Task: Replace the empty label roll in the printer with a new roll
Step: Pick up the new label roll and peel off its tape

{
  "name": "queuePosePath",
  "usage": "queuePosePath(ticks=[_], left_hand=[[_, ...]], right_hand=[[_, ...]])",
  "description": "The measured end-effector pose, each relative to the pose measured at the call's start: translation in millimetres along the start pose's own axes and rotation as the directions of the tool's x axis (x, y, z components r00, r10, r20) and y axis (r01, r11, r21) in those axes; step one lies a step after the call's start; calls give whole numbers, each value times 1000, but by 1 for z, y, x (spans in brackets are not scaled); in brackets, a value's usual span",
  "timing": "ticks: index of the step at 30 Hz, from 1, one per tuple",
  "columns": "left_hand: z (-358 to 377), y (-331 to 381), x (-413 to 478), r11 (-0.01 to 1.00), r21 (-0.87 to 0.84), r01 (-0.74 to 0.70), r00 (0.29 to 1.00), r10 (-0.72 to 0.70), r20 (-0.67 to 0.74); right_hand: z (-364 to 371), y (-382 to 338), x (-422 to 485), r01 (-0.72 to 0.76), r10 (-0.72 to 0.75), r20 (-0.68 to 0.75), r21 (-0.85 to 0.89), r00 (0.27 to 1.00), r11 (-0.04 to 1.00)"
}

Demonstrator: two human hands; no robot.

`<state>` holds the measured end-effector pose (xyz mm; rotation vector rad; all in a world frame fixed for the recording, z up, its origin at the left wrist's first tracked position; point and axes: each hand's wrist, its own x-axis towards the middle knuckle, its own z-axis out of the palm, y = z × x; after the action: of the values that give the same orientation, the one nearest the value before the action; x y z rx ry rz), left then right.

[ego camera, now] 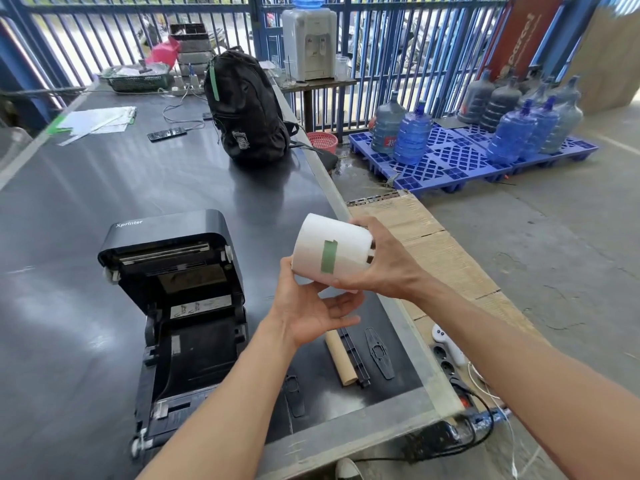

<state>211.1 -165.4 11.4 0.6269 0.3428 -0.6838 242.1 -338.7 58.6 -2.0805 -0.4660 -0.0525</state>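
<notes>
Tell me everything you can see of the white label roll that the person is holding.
The label roll is a wide white cylinder, paper by its look, with a strip of green tape stuck across its outer wrap. It is held in the air, tilted, right of the open printer. The right hand grips its right end, where a dark core shows; the left hand touches its lower left end with the thumb, palm beneath.

Right end face of label roll (332,244) mostly covered by right hand (384,268). Upper end of cardboard core (341,358) hidden behind left hand (311,313). Front corner of printer (173,306) masked by left forearm (221,410). Lid sticker (201,306) diagrams too small to be read. Shoe (348,470) cut off by bottom edge.
</notes>
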Motion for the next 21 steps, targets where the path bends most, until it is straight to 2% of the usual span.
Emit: queuePosePath(ticks=[2,3,4,5,6,7,8,11,15,18,21], left_hand=[[0,5,-4,990,140,-10,997,21,-78],[3,9,-7,972,231,-47,983,86,-160],[6,14,-10,937,332,-109,947,200,-253],[8,19,-13,886,424,-185,880,341,-329],[7,25,-16,834,484,-266,816,462,-347],[6,29,-19,787,521,-330,786,535,-310],[3,32,-24,757,552,-351,800,549,-244],[-10,34,-38,705,652,-278,902,424,-75],[-18,31,-41,606,756,-246,938,346,28],[-16,27,-40,685,674,-277,943,330,52],[-14,23,-33,728,594,-343,915,403,34]], right_hand=[[-2,-3,3,-9,8,17,26,1000,1000],[-4,-3,5,-27,26,31,32,999,999],[-5,-3,7,-57,55,44,42,998,997],[-7,-1,9,-92,89,57,53,994,994],[-8,1,10,-125,120,72,64,990,990],[-9,2,12,-158,151,86,73,985,985],[-11,4,13,-192,183,103,87,978,978],[-16,12,15,-290,260,182,160,948,943],[-16,14,11,-367,289,296,256,910,894],[-16,13,11,-392,283,365,269,887,880],[-18,12,12,-431,312,430,212,847,877]])
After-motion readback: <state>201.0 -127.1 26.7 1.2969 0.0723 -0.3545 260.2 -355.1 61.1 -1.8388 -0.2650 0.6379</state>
